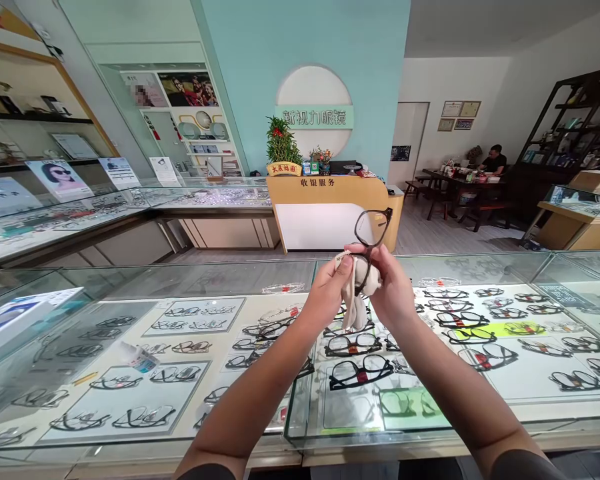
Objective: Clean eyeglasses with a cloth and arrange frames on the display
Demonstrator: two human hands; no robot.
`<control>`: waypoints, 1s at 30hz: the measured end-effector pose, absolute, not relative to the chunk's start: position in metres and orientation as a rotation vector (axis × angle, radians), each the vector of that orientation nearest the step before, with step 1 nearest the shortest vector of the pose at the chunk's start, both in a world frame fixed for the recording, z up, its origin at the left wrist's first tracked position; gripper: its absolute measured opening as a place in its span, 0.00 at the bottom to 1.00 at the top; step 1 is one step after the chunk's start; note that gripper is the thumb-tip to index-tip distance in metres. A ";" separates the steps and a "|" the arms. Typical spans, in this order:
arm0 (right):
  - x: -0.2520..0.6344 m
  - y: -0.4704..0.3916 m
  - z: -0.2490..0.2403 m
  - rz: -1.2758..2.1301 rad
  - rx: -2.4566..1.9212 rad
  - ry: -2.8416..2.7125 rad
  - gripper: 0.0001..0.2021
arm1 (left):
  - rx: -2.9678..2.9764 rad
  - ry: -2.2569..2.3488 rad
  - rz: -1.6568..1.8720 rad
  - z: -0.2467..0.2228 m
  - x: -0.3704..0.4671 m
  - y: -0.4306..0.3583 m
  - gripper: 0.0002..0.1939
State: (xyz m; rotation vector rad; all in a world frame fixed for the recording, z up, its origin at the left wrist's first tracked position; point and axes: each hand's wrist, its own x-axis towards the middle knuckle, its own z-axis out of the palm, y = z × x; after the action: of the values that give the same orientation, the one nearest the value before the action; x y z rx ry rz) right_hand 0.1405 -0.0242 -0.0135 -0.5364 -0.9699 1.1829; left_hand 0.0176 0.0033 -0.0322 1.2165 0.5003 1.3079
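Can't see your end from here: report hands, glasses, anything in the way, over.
Left hand gripping cloth; right hand holding glasses. Glasses on end, lower part partly covered by cloth. Both hands above display case; no obstruction seen.

matt cloth (350, 308); glossy eyeglasses (372, 229); smooth glass display case (240, 281)

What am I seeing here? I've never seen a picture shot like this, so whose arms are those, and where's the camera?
There's no machine here. The bare arms belong to the person wearing the camera on their head, so this single picture looks forward and down past them. Their left hand and right hand together hold dark-framed eyeglasses and a soft, cream-coloured cloth, bunched around the lower lens. Below are clear glass display cases with rows of spectacles, many with black frames, laid out inside.
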 end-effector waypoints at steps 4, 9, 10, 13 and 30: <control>0.142 -0.025 -0.014 1.147 -0.560 -0.958 0.20 | 1.196 0.475 1.278 -0.033 0.015 0.004 0.29; 0.141 -0.027 -0.013 1.169 -0.574 -0.914 0.19 | 1.185 0.441 1.228 -0.027 0.013 0.002 0.28; 0.141 -0.027 -0.013 1.179 -0.562 -0.902 0.18 | 1.180 0.440 1.230 -0.027 0.013 0.002 0.28; 0.139 -0.029 -0.013 1.195 -0.529 -0.864 0.18 | 1.188 0.444 1.246 -0.026 0.013 0.001 0.29; 0.140 -0.029 -0.011 1.206 -0.470 -0.911 0.19 | 1.395 0.417 1.204 -0.031 0.012 -0.002 0.37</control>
State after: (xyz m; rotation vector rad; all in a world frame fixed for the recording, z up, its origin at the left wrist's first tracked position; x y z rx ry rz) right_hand 0.1396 -0.0294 -0.0108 -0.4698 -0.9112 1.2057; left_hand 0.0118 -0.0023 -0.0311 1.3949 0.4170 1.2040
